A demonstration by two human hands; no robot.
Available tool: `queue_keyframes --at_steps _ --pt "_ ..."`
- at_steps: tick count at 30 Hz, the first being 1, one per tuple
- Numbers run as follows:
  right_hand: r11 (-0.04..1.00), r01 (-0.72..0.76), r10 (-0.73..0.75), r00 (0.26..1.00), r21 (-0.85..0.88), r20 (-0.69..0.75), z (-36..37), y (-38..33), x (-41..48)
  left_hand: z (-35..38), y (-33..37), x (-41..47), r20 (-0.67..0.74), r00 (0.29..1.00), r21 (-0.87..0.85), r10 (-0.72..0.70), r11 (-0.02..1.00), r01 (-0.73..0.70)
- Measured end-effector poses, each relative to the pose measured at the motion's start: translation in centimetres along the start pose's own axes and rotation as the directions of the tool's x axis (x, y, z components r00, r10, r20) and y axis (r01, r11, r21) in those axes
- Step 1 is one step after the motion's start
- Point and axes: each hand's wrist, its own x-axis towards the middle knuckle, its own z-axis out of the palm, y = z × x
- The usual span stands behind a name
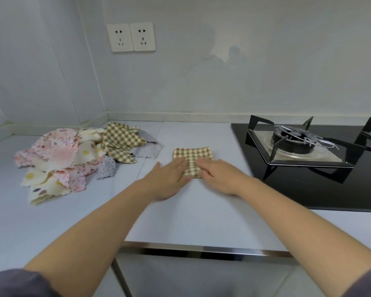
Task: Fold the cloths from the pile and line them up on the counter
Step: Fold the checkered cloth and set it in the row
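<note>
Two grips pressing one folded cloth [192, 154].
Left grip [169, 176] and right grip [220, 175] lie flat, unclenched, on it, right of the pile [77, 159].

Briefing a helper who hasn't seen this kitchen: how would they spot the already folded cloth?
Find the gas stove on the right of the counter. Just left of it lies a green checked cloth, the left hand and right hand resting on it. Unlike the other checked cloth crumpled on the pile further left, it is folded flat and lies alone.

Soft even daylight, wide-angle bowing at edges
</note>
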Motion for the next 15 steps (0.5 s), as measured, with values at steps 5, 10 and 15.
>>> queue_keyframes --at_steps 5,10,15 --pt "0.998 -0.044 0.042 0.997 0.038 0.062 -0.6 -0.3 -2.1 -1.1 0.1 -0.9 -0.093 0.992 0.256 0.08 0.965 -0.053" --pt "0.995 -0.019 -0.003 0.973 -0.093 -0.23 -0.7 -1.5 -2.7 -1.6 1.2 -2.0 -0.383 0.92 0.076 0.082 0.995 -0.057" --pt "0.863 -0.02 0.226 0.908 0.504 -0.351 -2.7 -0.9 -0.8 -4.2 1.4 -2.1 -0.388 0.921 -0.349 -0.016 0.928 -0.13"
